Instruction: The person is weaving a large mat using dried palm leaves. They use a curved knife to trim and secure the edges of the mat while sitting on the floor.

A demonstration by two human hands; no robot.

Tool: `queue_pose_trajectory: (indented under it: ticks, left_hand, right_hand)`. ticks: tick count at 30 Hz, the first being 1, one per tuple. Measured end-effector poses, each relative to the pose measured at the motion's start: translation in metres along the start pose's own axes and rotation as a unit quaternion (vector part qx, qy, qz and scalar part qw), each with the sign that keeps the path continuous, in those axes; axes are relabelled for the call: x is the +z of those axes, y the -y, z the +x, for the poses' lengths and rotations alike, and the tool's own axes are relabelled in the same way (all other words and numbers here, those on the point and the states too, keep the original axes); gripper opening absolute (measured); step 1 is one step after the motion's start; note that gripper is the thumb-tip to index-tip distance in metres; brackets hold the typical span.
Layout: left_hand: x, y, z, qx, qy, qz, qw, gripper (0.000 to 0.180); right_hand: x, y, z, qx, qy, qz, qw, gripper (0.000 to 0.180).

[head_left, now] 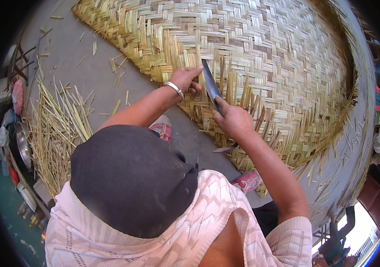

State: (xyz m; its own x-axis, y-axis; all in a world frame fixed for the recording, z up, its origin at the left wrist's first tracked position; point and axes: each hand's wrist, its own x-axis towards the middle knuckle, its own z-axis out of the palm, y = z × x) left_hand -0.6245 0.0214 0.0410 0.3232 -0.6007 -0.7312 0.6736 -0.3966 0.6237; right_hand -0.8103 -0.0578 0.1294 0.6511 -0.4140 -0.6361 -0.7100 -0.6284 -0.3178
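Note:
A large woven mat (261, 40) of split strips, green and straw-coloured, spreads out in front of me. My right hand (233, 118) is closed round a dark, curved knife (210, 83), its blade pointing away from me across the mat near its left edge. Just left of the blade, my left hand (185, 80) pinches an upright strip end (199, 54) between thumb and fingers; a pale bangle (175, 89) circles that wrist. Several loose strip ends (243, 95) stand up from the weave right of the knife. The knife's handle is mostly hidden in my right fist.
A heap of thin dry strips (56, 133) lies on the grey floor (105, 84) at left, with offcuts scattered around. The mat's right side curls up into a rim (354, 75). A metal bowl (22, 142) and assorted objects stand at the far left. Pink patterned shoes (161, 129) show below the mat.

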Motion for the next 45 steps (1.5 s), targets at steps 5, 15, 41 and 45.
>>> queue_pose_trajectory:
  ticks: [5,15,41,45]
  left_hand:
    - [0.006,0.006,-0.004,-0.092,-0.019,-0.006,0.996,0.020]
    - [0.001,-0.005,0.006,-0.031,0.002,0.165,0.986,0.036]
    - [0.032,0.009,0.018,0.064,0.027,0.198,0.978,0.028]
    - [0.024,0.014,0.021,0.051,0.067,0.015,0.996,0.014]
  right_hand:
    - [0.015,0.006,0.020,0.008,-0.042,-0.007,0.999,0.052]
    - [0.012,0.009,0.023,0.013,-0.014,-0.050,0.999,0.055]
    - [-0.057,-0.059,-0.106,-0.025,0.074,0.403,0.912,0.054]
    - [-0.044,-0.044,-0.106,-0.029,0.155,0.404,0.901,0.053]
